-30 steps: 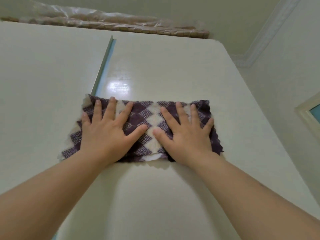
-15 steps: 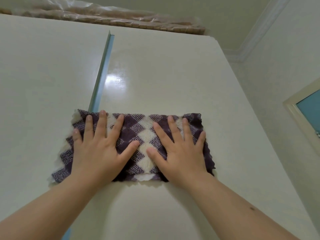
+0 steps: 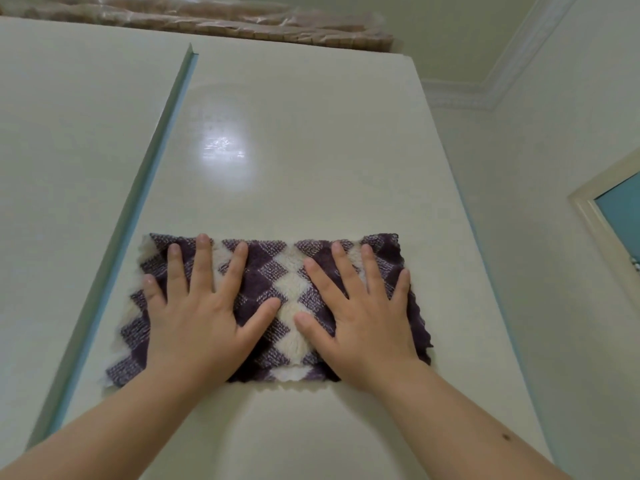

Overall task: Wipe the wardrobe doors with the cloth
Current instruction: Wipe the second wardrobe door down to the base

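Note:
A purple and cream checked cloth (image 3: 277, 289) lies spread flat against the right wardrobe door (image 3: 311, 140), a pale glossy panel. My left hand (image 3: 197, 313) presses flat on the cloth's left half, fingers straight and spread. My right hand (image 3: 363, 313) presses flat on its right half in the same way. The left wardrobe door (image 3: 69, 150) stands beside it, parted from it by a narrow greenish gap (image 3: 138, 216). The cloth's left edge reaches almost to that gap.
A plastic-wrapped bundle (image 3: 207, 19) lies along the wardrobe's top. A white wall (image 3: 554, 237) meets the wardrobe's right edge, with ceiling moulding (image 3: 485, 88) above. A framed teal panel (image 3: 616, 216) shows at the far right.
Both hands have slid the cloth down the right door, away from its top edge. The hands keep the same flat pose on it.

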Demonstrator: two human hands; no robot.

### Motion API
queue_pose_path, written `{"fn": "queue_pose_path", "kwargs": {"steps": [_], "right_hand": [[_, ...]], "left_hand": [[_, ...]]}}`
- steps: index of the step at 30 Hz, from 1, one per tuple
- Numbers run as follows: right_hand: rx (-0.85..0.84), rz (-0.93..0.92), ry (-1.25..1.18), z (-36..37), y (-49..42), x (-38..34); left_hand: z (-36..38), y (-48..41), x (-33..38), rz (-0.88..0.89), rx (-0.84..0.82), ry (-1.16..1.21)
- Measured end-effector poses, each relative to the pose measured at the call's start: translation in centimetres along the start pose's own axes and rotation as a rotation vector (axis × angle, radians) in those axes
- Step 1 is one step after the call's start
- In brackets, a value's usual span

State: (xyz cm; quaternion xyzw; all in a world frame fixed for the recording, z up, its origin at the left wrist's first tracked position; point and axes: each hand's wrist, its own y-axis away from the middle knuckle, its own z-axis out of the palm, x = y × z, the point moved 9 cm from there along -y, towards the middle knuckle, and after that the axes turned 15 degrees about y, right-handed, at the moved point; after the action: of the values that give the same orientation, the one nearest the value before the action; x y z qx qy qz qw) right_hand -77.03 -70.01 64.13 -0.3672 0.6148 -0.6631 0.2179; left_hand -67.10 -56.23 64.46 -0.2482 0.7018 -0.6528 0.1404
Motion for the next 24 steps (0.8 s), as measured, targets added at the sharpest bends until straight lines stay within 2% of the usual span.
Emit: {"fn": "queue_pose_path", "kwargs": {"steps": [6, 15, 24], "right_hand": [[0.028, 0.003, 0.033, 0.8, 2.3, 6.2], [-0.04, 0.05, 0.002, 2.4, 6.5, 13.5], [-0.053, 0.132, 0.032, 2.6, 10.7, 12.6]], "left_hand": [[3.0, 1.5, 5.8, -0.012, -0.026, -0.013], [6.3, 3.7, 13.1, 0.03, -0.057, 0.007], [6.7, 5.6, 14.0, 0.205, -0.084, 0.012]]}}
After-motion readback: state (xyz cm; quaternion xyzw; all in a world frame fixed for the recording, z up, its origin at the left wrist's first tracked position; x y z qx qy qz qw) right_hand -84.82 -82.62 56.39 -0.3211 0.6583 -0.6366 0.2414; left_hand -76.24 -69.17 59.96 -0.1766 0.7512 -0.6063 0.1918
